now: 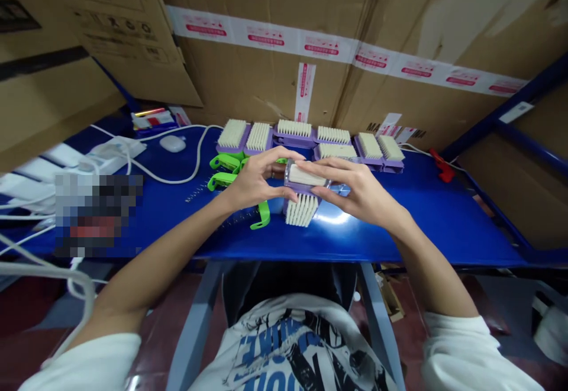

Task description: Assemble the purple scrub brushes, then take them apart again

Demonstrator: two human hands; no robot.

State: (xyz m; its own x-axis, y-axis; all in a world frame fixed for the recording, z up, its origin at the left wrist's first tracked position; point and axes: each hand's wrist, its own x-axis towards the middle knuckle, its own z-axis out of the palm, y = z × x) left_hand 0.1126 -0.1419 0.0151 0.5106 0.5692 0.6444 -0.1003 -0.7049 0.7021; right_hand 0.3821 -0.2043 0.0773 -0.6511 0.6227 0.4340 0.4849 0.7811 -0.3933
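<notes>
Both my hands hold a purple-backed scrub brush [304, 179] with cream bristles above the blue table [412, 219]. My left hand [252, 179] grips its left end. My right hand [355, 188] covers its right side with fingers over the top. A second cream bristle block [302, 209] hangs under it, bristles pointing down. Green plastic handles [224, 169] lie just left of my left hand, and one more green handle [262, 216] sits below it.
A row of several purple brushes [310, 136], bristles up, lines the table's back edge against cardboard boxes [275, 42]. White cables [177, 166], a white mouse [172, 143] and power strips [113, 148] fill the left. A red clip [444, 169] lies at the right.
</notes>
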